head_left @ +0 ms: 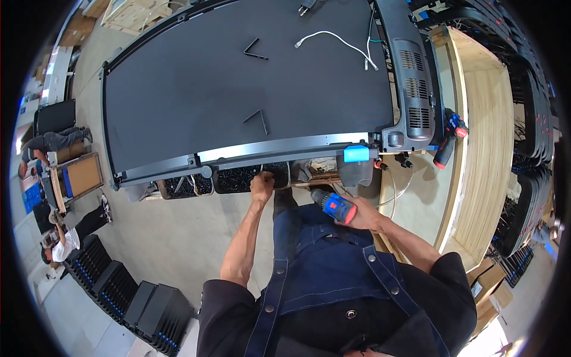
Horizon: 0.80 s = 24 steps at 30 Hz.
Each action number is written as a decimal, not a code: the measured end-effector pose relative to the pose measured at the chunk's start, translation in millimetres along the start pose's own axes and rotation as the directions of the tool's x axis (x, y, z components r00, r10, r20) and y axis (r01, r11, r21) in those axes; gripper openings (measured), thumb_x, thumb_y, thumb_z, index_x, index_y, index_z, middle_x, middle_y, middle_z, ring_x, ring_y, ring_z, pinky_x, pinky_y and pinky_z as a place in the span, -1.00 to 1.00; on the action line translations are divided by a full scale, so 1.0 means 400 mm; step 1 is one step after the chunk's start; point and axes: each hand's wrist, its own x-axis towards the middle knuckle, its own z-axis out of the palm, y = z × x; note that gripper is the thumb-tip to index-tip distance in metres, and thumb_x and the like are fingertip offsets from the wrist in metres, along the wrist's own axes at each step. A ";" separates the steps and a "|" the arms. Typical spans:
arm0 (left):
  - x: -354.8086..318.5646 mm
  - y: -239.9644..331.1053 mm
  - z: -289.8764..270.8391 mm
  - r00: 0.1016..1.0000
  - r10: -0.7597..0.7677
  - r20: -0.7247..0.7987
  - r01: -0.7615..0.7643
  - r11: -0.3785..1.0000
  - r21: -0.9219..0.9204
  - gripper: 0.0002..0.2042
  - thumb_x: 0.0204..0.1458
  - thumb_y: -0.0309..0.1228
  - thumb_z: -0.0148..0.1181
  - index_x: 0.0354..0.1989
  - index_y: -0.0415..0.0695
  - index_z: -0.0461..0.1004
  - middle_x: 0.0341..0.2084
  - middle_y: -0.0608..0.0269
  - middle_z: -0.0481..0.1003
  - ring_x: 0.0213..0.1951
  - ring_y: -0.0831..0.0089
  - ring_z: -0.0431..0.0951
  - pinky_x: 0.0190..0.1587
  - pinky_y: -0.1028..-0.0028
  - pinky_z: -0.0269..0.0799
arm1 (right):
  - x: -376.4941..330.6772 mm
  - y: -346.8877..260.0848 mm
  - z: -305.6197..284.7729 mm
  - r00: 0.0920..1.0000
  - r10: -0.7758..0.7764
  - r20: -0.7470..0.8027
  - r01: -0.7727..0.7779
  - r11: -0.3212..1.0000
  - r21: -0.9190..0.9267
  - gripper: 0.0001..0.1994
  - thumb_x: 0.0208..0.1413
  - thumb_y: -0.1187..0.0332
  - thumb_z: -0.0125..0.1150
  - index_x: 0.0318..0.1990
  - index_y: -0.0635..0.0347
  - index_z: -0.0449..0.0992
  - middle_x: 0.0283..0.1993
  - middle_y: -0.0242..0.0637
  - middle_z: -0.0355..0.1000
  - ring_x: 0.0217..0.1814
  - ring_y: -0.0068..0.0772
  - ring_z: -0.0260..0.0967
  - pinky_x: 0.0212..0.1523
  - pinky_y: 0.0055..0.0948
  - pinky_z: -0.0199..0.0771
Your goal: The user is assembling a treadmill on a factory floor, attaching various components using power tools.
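Treadmill deck (238,89), a broad black belt in a grey frame, fills the view from nine to one o'clock, with its grey vented motor cover (410,77) at two o'clock. A pale plywood crate (482,137) runs down the three o'clock side, and a red-and-blue power tool (450,138) hangs at its inner edge. Black trays of screws (238,179) sit under the frame's near rail, close to centre. The left hand (262,184) reaches into the nearest tray, fingers bunched together down among the screws; whether they pinch one I cannot tell. The right hand (363,215), at four o'clock from it, is wrapped tight around a blue cordless drill (333,205) with a red band, its nose pointing toward the trays. A white cable (333,38) lies on the belt at twelve o'clock, and two black hex keys (256,50) rest left of it.
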 end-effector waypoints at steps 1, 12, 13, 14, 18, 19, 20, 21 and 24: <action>-0.010 -0.017 0.000 1.000 -0.011 -0.018 0.011 1.000 -0.002 -0.74 0.10 -0.50 0.24 -0.03 -0.16 0.61 -0.30 -0.03 0.66 -0.29 0.09 0.70 -0.13 0.28 0.63 | 0.023 -0.022 0.006 1.000 -0.025 0.000 0.025 0.987 -0.156 -0.34 -0.07 0.29 0.48 0.23 0.28 0.41 -0.01 0.05 0.56 0.03 0.06 0.54 0.12 -0.18 0.49; -0.219 0.187 -0.147 0.962 0.003 0.273 0.272 -0.093 -0.958 -0.66 0.26 -0.63 0.10 0.21 -0.34 0.40 -0.05 0.06 0.56 -0.12 0.37 0.61 0.02 0.44 0.63 | -0.018 -0.256 -0.026 0.998 -0.013 -0.056 0.014 1.000 0.020 -0.52 -0.04 0.31 0.46 0.02 0.32 0.48 -0.16 -0.20 0.55 -0.15 -0.33 0.46 0.03 -0.30 0.51; -0.233 0.192 -0.150 0.965 0.037 0.258 0.261 -0.167 -0.951 -0.62 0.25 -0.63 0.11 0.25 -0.35 0.36 -0.02 0.05 0.55 -0.09 0.37 0.60 0.04 0.44 0.63 | -0.016 -0.259 -0.028 0.999 -0.021 -0.048 0.022 1.000 0.006 -0.52 -0.04 0.31 0.46 0.02 0.32 0.48 -0.16 -0.20 0.55 -0.15 -0.33 0.46 0.03 -0.30 0.51; -0.244 0.200 -0.150 0.967 0.079 0.241 0.252 -0.229 -0.940 -0.59 0.25 -0.62 0.12 0.28 -0.36 0.31 0.02 0.01 0.54 -0.07 0.35 0.61 0.06 0.44 0.64 | -0.013 -0.254 -0.032 0.993 -0.109 -0.056 0.109 0.994 0.004 -0.52 -0.04 0.31 0.46 0.02 0.30 0.48 -0.15 -0.21 0.54 -0.14 -0.34 0.45 0.04 -0.31 0.50; -0.275 0.252 -0.176 0.967 0.112 0.227 0.250 -0.278 -0.927 -0.60 0.26 -0.61 0.11 0.27 -0.39 0.31 0.02 -0.02 0.53 -0.03 0.31 0.61 0.13 0.40 0.61 | -0.026 -0.281 -0.038 0.989 -0.144 -0.031 0.145 0.989 0.028 -0.53 -0.06 0.33 0.47 0.02 0.24 0.48 -0.12 -0.27 0.50 -0.08 -0.39 0.42 0.08 -0.32 0.47; -0.283 0.262 -0.182 0.969 0.114 0.221 0.245 -0.280 -0.928 -0.60 0.26 -0.61 0.11 0.27 -0.39 0.31 0.02 -0.02 0.53 -0.03 0.31 0.61 0.13 0.40 0.61 | -0.029 -0.284 -0.035 0.987 -0.155 -0.034 0.157 0.987 0.043 -0.54 -0.06 0.33 0.47 0.02 0.23 0.48 -0.12 -0.28 0.50 -0.09 -0.39 0.42 0.07 -0.32 0.47; -0.290 0.272 -0.188 0.975 0.067 0.212 0.222 -0.226 -0.948 -0.62 0.27 -0.61 0.09 0.25 -0.37 0.33 0.03 -0.04 0.53 -0.03 0.29 0.62 0.12 0.39 0.62 | -0.032 -0.289 -0.033 0.987 -0.160 -0.033 0.161 0.986 0.038 -0.54 -0.06 0.33 0.47 0.02 0.23 0.48 -0.12 -0.28 0.50 -0.09 -0.39 0.42 0.07 -0.32 0.47; -0.297 0.289 -0.198 0.979 0.020 0.203 0.204 -0.169 -0.964 -0.64 0.28 -0.60 0.07 0.24 -0.36 0.35 0.03 -0.06 0.53 -0.04 0.28 0.63 0.11 0.39 0.63 | -0.035 -0.293 -0.033 0.988 -0.150 -0.034 0.151 0.988 0.029 -0.54 -0.06 0.32 0.48 0.01 0.24 0.48 -0.13 -0.28 0.51 -0.10 -0.38 0.43 0.06 -0.32 0.48; -0.319 0.339 -0.232 0.981 0.053 0.189 0.193 -0.103 -0.976 -0.62 0.30 -0.53 0.07 0.26 -0.38 0.32 0.09 -0.08 0.51 0.01 0.27 0.61 0.16 0.36 0.59 | -0.044 -0.312 -0.026 0.991 -0.133 -0.035 0.135 0.989 0.062 -0.53 -0.05 0.31 0.49 0.01 0.25 0.49 -0.15 -0.27 0.52 -0.12 -0.37 0.45 0.04 -0.33 0.49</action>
